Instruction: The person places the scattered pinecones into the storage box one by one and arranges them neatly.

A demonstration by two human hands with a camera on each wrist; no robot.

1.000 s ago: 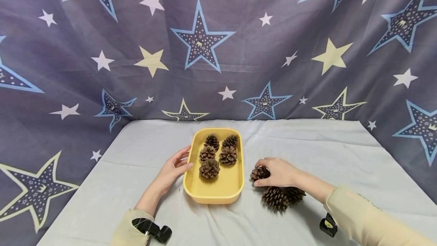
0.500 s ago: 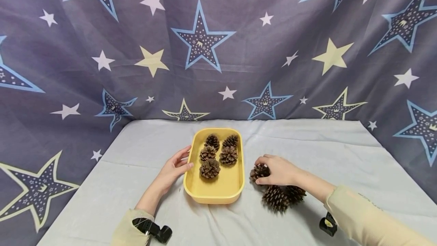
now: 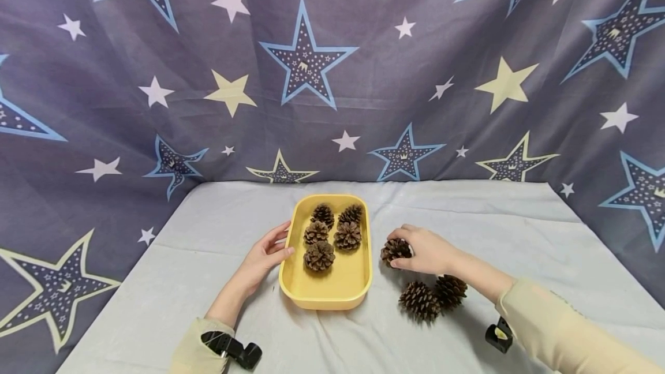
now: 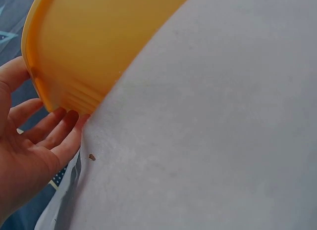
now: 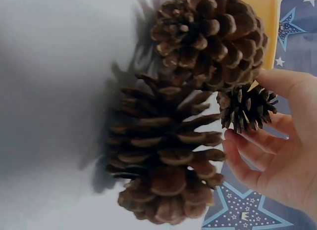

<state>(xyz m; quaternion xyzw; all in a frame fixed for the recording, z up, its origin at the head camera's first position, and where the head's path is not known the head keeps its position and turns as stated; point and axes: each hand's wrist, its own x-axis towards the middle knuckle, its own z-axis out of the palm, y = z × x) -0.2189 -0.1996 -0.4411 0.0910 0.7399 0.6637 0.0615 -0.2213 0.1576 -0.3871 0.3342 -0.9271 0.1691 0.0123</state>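
Observation:
My right hand [image 3: 426,250] holds a brown pine cone [image 3: 396,253] between thumb and fingers, right of the yellow tray [image 3: 326,288]. The right wrist view shows that pine cone [image 5: 246,107] small, within the fingers. Just in front of this hand, two more pine cones stand side by side on the cloth, a left one [image 3: 419,302] and a right one [image 3: 449,291]. My left hand [image 3: 263,258] rests against the tray's left side. In the left wrist view its fairly straight fingers [image 4: 59,133] touch the outer wall. Several pine cones [image 3: 319,256] sit inside the tray.
A light grey cloth [image 3: 208,258] covers the table. Behind it hangs a dark curtain [image 3: 322,126] with star prints. A small brown crumb [image 4: 91,157] lies near the left hand. Black camera mounts [image 3: 234,350] sit on both wrists.
My right hand has shifted away from me, toward the back of the table, with its pine cone, apart from the two in front. The left hand and the tray stay where they were.

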